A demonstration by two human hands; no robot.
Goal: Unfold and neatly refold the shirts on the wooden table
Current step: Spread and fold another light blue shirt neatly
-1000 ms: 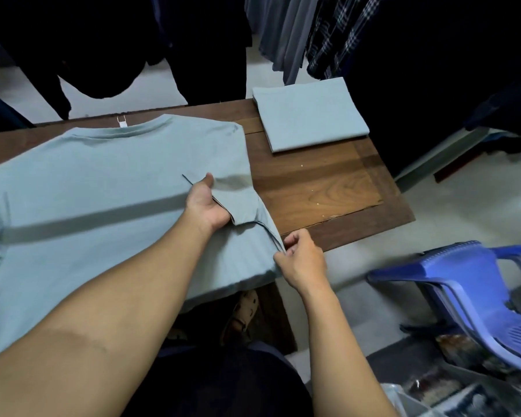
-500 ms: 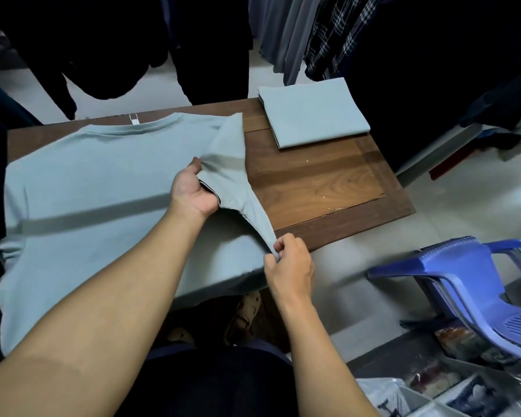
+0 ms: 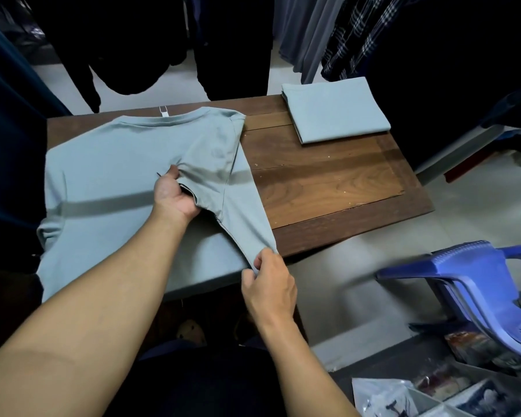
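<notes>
Our left hand (image 3: 175,195) grips the sleeve (image 3: 214,164) of the pale blue shirt (image 3: 112,164), fingers curled round the cloth. Our right hand (image 3: 268,284) pinches the same side's edge near the hem. The shirt lies spread on the wooden table (image 3: 328,188), neck away from us, and a folded shirt (image 3: 334,109) rests at the far corner. We judge the side fold is in hand. Next, both grips should travel leftward together, so the fold line comes straight.

Pale grey-blue shirt (image 3: 127,164), blue chair (image 3: 475,284)
</notes>
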